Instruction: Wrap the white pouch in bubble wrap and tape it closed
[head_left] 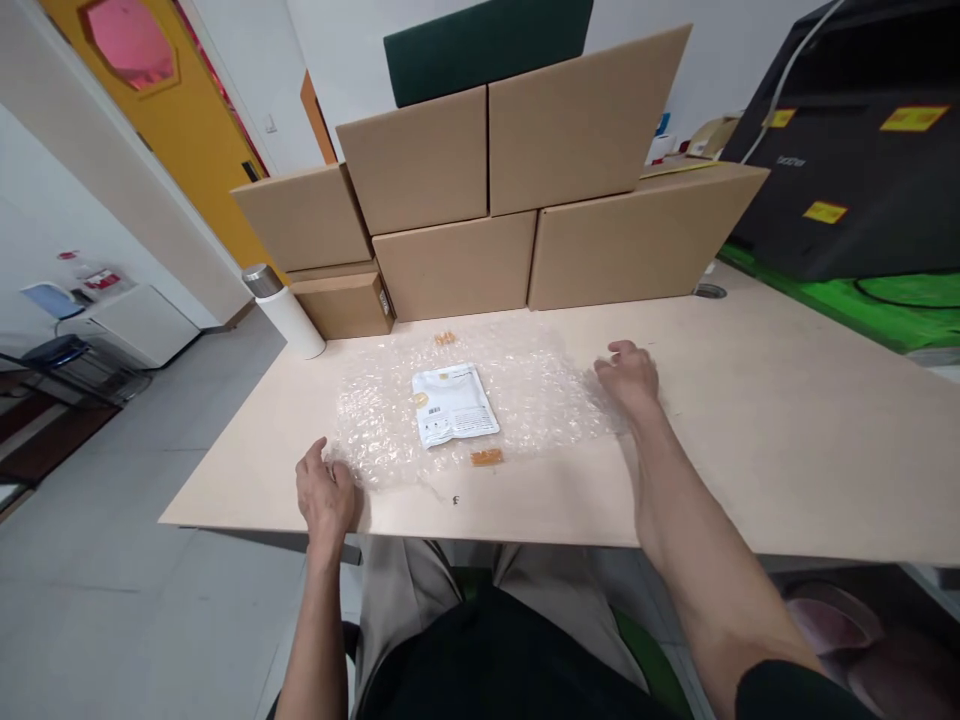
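A sheet of clear bubble wrap (525, 390) lies spread on the table. On its middle rests a flat white pouch (454, 405) with a gold mark, a barcode and small print. One orange strip (487, 457) lies at the wrap's near edge and another orange piece (445, 338) at its far edge. My left hand (324, 488) is at the near left corner of the wrap, fingers bent and apart. At the right edge, my right hand (631, 378) has its fingers closed on the bubble wrap; the fingertips are partly hidden.
Stacked cardboard boxes (454, 265) line the table's back, a dark green box (487, 50) on top. A white bottle (289, 315) with a metal lid stands back left. A black machine (847, 170) on a green surface is at the right. The table's front edge (495, 540) runs before my lap.
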